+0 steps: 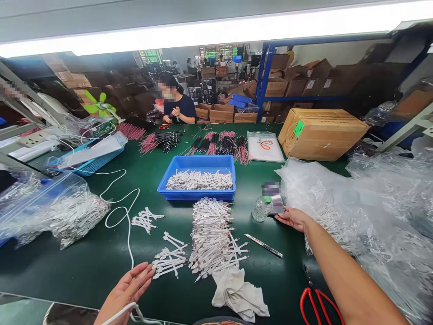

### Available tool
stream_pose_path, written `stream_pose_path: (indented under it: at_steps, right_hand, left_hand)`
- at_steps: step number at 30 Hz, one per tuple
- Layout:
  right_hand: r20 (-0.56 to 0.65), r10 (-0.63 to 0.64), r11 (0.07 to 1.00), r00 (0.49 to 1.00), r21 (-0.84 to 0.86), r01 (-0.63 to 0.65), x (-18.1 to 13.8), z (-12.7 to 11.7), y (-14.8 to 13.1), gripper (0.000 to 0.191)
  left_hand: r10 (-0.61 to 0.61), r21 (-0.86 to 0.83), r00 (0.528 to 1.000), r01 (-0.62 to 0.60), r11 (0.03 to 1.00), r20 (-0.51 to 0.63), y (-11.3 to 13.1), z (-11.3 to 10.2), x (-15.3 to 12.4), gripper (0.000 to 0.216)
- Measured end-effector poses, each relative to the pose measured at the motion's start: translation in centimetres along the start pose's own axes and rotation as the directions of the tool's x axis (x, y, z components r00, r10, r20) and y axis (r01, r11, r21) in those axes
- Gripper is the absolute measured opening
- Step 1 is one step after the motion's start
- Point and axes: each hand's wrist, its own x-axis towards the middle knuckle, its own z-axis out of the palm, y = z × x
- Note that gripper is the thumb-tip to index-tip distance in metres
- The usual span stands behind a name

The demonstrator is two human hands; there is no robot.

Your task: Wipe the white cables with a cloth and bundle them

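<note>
Phone [279, 206]: I have 1 edge grasped in my right hand [295, 219]; my left hand [128, 286], fingers slack, is just beside white cables [170, 262].

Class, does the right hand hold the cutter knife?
No, the cutter knife lies on the table, apart from the right hand, which touches a flat device.

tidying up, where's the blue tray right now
In the head view, the blue tray sits slightly left of centre on the green table, just beyond the long pile of white cables and in front of the wire bundles.
</note>
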Motion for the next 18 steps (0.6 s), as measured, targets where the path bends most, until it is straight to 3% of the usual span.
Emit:
stream_pose_path:
  at_steps: [7, 12, 15, 18]
  right_hand:
    - [-0.232, -0.095, 0.994, 0.968, 0.035, 0.106, -0.3, 0.6, 0.9, 0.027]
    - [-0.264, -0.145, 0.989, 0.954, -0.019, 0.145, -2.0, 0.7, 1.8, 0.028]
    - [-0.251, -0.18, 0.983, 0.951, -0.093, 0.161, -3.8, 0.6, 2.5, 0.036]
    - [-0.225, -0.226, 0.968, 0.948, -0.158, 0.193, -6.0, -0.4, 4.5, 0.039]
  left_hand:
    - [-0.028, 0.002, 0.999, 0.028, 1.0, -0.029, -0.7, -1.1, -0.2, 0.061]
    - [-0.007, 0.023, 0.997, 0.009, 1.0, -0.079, -1.5, -2.5, -0.9, 0.054]
    - [0.045, 0.014, 0.985, -0.043, 0.999, -0.168, -2.7, -4.9, -0.9, 0.052]
    - [0.087, 0.02, 0.936, -0.085, 0.996, -0.342, -5.2, -9.1, -0.8, 0.05]
